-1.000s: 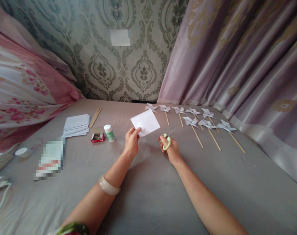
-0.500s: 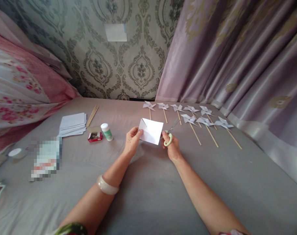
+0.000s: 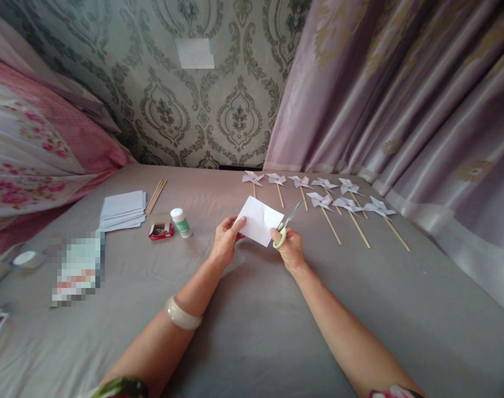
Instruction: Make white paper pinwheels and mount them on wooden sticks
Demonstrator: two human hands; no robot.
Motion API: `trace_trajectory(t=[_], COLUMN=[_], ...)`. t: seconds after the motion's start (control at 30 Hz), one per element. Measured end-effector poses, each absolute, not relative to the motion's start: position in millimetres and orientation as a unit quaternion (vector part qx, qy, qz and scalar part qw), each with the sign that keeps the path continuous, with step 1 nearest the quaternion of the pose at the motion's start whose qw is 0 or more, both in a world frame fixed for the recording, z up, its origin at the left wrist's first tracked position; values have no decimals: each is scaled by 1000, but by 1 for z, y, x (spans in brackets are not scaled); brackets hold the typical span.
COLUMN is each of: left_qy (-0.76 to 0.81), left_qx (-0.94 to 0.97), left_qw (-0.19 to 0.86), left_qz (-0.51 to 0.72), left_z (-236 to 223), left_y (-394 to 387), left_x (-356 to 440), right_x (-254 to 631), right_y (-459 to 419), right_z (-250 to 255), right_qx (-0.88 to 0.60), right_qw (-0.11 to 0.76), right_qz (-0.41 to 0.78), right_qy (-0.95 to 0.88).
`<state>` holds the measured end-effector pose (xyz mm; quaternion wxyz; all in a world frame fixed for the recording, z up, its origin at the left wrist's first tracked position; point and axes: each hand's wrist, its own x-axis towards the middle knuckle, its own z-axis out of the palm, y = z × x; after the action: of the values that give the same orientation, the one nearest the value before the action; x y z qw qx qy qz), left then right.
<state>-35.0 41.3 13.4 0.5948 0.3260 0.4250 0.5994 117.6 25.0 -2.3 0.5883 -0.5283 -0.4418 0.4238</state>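
A white sheet of paper (image 3: 260,220) is held up between my hands, turned so that its corners point up and down. My left hand (image 3: 227,239) pinches its left corner, thumb on top. My right hand (image 3: 291,247) has green-handled scissors (image 3: 280,236) in its grip, with the blades pointing up and away to the right. The right thumb touches the paper's right edge. Beyond my hands, several white paper pinwheels (image 3: 320,202) on wooden sticks lie in two rows.
On the left lie a stack of white paper (image 3: 123,209), some wooden sticks (image 3: 156,196), a small open red box (image 3: 161,231) and a white-and-green glue bottle (image 3: 181,223). A blurred packet (image 3: 79,268) lies nearer. Purple curtains (image 3: 359,83) hang along the right side.
The paper has turned clockwise in my hands and now shows no slit at its upper left. My right hand has moved slightly left, its thumb now on the paper.
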Motion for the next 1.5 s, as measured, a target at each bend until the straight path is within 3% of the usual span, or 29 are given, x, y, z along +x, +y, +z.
trace_trajectory(t=[0.27,0.63,0.73,0.93,1.07,1.23,1.5], left_qy=[420,433,432,442,440,441,438], left_qx=[327,330,336,314,309,307,313], left_qw=[650,635,606,557,549,551,558], left_qz=[543,549,577,629,640,638,631], left_z=[11,11,14,25,31,33,32], left_y=[24,20,26,41,43,41,38], left_x=[-13,-8,-14,-35,-39,-36,-32], right_x=[120,116,117,115,109,105,106], right_y=[28,26,25,15,6,1,1], right_z=[-6,-7,-6,2,14,22,19], right_qx=[-538,-521,-547,-526,-495,-495,-509], right_qw=[623,639,592,383,291,256,283], right_qz=[376,384,410,505,465,460,489], right_qy=[-425,-415,-427,-567,-674,-692,-649])
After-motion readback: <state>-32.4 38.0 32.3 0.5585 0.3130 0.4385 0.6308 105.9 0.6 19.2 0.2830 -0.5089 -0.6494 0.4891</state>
